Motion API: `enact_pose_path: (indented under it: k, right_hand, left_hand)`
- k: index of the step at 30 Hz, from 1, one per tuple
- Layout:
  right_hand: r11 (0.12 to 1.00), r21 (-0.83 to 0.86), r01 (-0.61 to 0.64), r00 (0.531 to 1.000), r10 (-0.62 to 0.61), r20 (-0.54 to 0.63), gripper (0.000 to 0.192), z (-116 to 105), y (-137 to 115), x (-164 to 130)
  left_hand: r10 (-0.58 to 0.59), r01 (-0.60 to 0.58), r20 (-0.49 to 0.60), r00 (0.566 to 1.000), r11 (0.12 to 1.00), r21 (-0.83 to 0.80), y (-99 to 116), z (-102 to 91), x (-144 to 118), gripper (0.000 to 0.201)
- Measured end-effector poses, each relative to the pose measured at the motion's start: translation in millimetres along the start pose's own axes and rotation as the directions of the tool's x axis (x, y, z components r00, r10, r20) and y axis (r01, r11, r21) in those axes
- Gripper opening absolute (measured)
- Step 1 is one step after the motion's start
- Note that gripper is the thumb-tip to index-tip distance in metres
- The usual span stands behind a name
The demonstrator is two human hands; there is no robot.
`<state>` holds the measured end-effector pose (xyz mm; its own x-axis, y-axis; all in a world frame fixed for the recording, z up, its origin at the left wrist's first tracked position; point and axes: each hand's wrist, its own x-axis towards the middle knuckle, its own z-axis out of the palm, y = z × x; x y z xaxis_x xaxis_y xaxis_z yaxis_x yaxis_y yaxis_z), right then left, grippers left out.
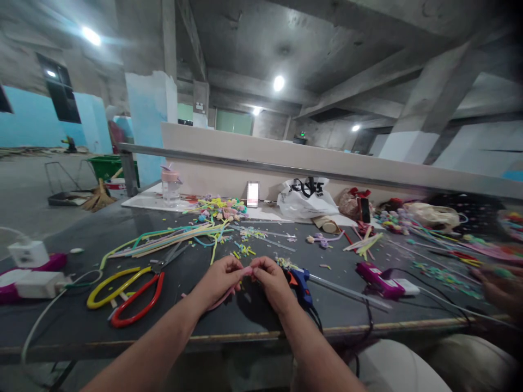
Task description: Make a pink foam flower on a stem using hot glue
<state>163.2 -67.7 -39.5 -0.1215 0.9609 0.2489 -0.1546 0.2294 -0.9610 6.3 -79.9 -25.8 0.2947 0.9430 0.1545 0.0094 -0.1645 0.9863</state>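
My left hand and my right hand meet over the near middle of a dark table. Both pinch a thin pink pipe cleaner between the fingertips. Its loose end trails down and left under my left wrist. A blue glue gun lies just right of my right hand, with a clear glue stick pointing right. Big scissors with red and yellow handles lie to the left of my left hand.
A bundle of coloured pipe cleaners and scraps cover the table's middle. A power strip and chargers sit at the left, a white plastic bag at the back, a magenta device at right. Another person's hand works at the far right.
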Motion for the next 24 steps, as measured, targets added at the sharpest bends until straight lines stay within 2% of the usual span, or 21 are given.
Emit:
enact_pose_path:
  k: [9, 24]
  right_hand:
    - [0.998, -0.048, 0.032, 0.999, -0.032, -0.002, 0.006, 1.0, 0.2, -1.3]
    - [0.999, -0.032, -0.002, 1.0, 0.003, 0.025, 0.005, 1.0, 4.9, 0.8]
  left_hand:
    - [0.005, -0.005, -0.047, 0.999, 1.0, 0.003, -2.1, 1.3, 1.3, 0.028]
    - [-0.012, 0.012, -0.037, 0.999, 1.0, 0.008, 1.3, -2.0, -0.2, 0.029]
